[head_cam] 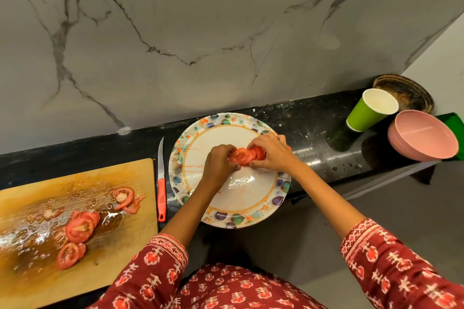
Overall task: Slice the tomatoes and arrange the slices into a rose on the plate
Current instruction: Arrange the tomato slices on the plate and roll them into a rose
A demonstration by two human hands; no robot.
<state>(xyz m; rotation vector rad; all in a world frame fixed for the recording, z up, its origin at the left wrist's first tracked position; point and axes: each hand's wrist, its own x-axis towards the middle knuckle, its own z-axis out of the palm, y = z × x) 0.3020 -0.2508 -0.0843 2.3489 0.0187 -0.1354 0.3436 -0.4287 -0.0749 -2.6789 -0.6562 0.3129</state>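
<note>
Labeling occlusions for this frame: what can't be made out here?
- Head view: tomato slices on plate, ends covered by left hand and right hand; count unclear.
- Cutting board: cut off by the left edge.
- Dark round dish: partly behind green cup.

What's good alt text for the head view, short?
Both hands, left hand and right hand, hold a row of overlapping tomato slices on a patterned plate. To the left lie a red-handled knife and a wet cutting board with more slices; a green cup and pink bowl sit to the right.
</note>
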